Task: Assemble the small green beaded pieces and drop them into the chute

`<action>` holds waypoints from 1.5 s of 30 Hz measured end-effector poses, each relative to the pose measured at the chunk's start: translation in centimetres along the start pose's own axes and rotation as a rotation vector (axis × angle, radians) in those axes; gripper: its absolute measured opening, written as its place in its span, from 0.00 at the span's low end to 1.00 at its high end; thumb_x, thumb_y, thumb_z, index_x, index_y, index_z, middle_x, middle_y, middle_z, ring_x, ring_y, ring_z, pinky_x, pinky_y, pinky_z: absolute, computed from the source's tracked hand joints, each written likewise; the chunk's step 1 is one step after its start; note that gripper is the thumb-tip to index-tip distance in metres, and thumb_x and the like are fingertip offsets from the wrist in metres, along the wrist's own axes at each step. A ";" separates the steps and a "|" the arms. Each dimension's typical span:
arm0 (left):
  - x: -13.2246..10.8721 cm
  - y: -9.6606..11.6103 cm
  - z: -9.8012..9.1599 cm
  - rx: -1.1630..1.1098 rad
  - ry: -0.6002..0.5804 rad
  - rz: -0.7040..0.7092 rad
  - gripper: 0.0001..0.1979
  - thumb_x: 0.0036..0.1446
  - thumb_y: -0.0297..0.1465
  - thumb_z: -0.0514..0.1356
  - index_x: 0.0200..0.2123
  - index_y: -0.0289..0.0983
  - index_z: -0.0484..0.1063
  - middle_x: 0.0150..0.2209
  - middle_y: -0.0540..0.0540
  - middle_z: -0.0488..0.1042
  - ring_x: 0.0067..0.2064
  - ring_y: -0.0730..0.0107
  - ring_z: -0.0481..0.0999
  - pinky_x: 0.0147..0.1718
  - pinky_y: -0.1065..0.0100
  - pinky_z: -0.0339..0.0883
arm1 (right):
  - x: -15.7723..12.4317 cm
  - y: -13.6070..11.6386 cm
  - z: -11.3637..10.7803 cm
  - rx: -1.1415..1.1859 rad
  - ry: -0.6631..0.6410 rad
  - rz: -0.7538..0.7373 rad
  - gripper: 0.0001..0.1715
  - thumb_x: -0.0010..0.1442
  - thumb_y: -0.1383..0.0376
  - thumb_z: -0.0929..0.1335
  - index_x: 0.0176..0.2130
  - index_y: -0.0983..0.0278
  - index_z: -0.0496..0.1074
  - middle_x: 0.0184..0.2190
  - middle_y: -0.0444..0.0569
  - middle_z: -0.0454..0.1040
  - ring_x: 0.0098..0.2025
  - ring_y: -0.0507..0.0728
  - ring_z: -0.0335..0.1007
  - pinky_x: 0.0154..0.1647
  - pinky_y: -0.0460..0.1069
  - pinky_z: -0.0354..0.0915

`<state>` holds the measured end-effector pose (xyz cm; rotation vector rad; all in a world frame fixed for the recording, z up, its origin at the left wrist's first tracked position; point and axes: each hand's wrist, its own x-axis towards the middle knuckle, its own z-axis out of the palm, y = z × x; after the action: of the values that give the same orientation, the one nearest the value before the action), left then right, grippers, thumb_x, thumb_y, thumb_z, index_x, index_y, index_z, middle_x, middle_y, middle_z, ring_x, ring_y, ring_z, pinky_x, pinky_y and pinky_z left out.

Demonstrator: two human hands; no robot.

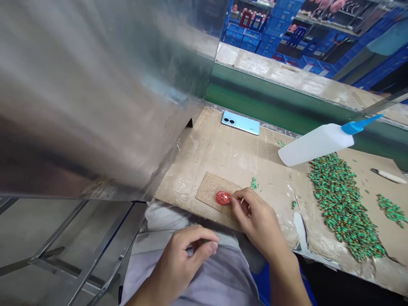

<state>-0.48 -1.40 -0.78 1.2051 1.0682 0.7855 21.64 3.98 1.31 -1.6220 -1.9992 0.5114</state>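
My right hand is closed in a pinch at the edge of a glossy red blob, which lies on a small brown board. A thin yellowish tip shows between its fingertips and the red; the rest is hidden by the fingers. Over my lap, my left hand has thumb and forefinger pressed together, with a bit of dark green just visible between them. Just beyond the right hand lies a small cluster of green pieces. A large heap of green and gold pieces spreads to the right.
A white squeeze bottle with a blue nozzle leans over the heap. A light-blue phone lies at the table's back edge. At far right are a white-handled tool and another green pile. A metal panel walls the left side.
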 end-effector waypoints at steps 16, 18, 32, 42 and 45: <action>-0.1 -0.2 -0.1 0.108 0.022 -0.067 0.16 0.70 0.37 0.59 0.55 0.39 0.79 0.36 0.47 0.84 0.39 0.64 0.83 0.39 0.69 0.75 | -0.8 1.0 -1.2 0.040 0.088 -0.021 0.07 0.73 0.65 0.66 0.39 0.60 0.71 0.32 0.43 0.72 0.28 0.52 0.66 0.30 0.48 0.63; 0.0 0.0 0.1 0.163 0.005 -0.036 0.17 0.69 0.36 0.58 0.57 0.38 0.78 0.34 0.48 0.83 0.36 0.65 0.82 0.36 0.70 0.75 | -1.4 1.7 -2.1 0.033 0.130 0.004 0.07 0.73 0.65 0.66 0.39 0.60 0.70 0.32 0.43 0.71 0.27 0.52 0.65 0.29 0.48 0.63; 2.3 -2.3 3.4 0.688 -0.062 0.293 0.33 0.62 0.20 0.52 0.69 0.41 0.68 0.36 0.46 0.82 0.33 0.61 0.82 0.33 0.62 0.78 | -4.4 4.8 -2.1 -0.009 -0.045 0.111 0.09 0.69 0.65 0.67 0.34 0.60 0.72 0.27 0.43 0.72 0.25 0.52 0.67 0.27 0.47 0.64; 2.4 -2.0 3.7 0.850 -0.087 0.259 0.34 0.62 0.20 0.52 0.71 0.38 0.67 0.36 0.43 0.83 0.32 0.61 0.81 0.33 0.64 0.77 | -4.2 5.2 -1.6 -0.001 -0.037 0.081 0.09 0.68 0.66 0.67 0.33 0.60 0.71 0.27 0.43 0.71 0.26 0.52 0.66 0.28 0.48 0.63; 2.3 -2.0 3.8 0.727 -0.076 0.243 0.32 0.63 0.20 0.52 0.70 0.39 0.67 0.40 0.42 0.84 0.34 0.61 0.82 0.35 0.64 0.77 | -4.2 5.2 -2.0 0.029 -0.026 0.068 0.08 0.68 0.67 0.68 0.34 0.60 0.71 0.27 0.42 0.70 0.25 0.52 0.65 0.27 0.47 0.63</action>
<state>3.75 -1.01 -3.19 1.9915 1.1992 0.5305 27.54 0.90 -0.76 -1.6782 -1.9520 0.5863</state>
